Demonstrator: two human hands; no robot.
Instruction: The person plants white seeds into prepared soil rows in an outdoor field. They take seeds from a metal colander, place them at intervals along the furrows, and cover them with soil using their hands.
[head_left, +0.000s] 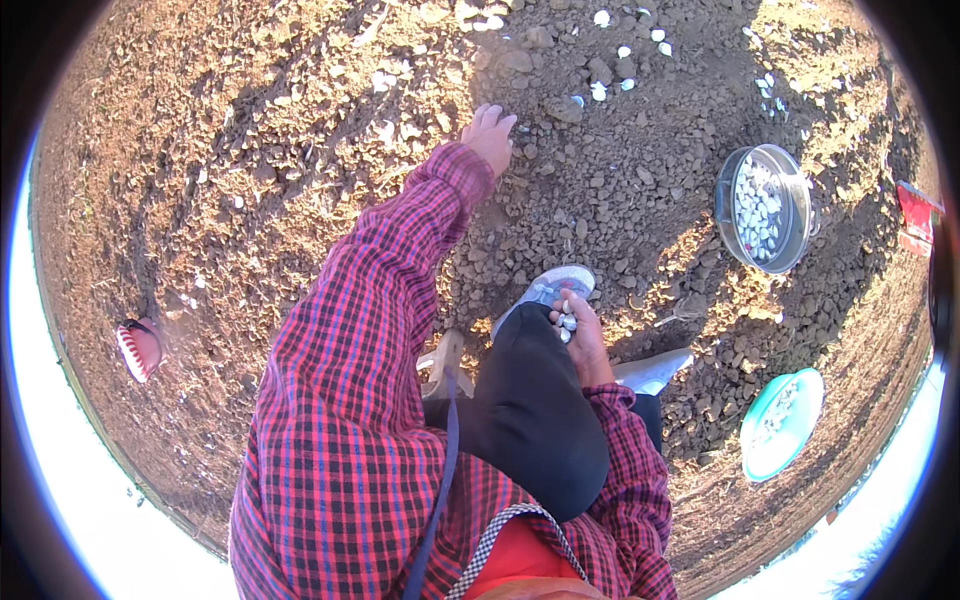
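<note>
My left hand (490, 139) reaches forward over the soil, palm down, with its fingers somewhat apart; nothing shows in it, though its underside is hidden. Several pale cloves, which look like garlic (567, 322), rest in the curled fingers of my right hand (589, 337), beside my knee and above a grey shoe. Beyond my left hand, more white cloves (598, 91) lie scattered on the ground. A round metal pan (799, 217) holding many cloves stands to the right. Nearer on that side is a turquoise basin (808, 420), also with pale pieces inside.
Loose, cloddy soil (585, 195) surrounds me. Part of a pale stool (448, 364) shows beside my bent leg. A red and white object (141, 349) lies far left, and a red item (916, 217) is at the far right edge. A blue strap (442, 480) hangs across my shirt.
</note>
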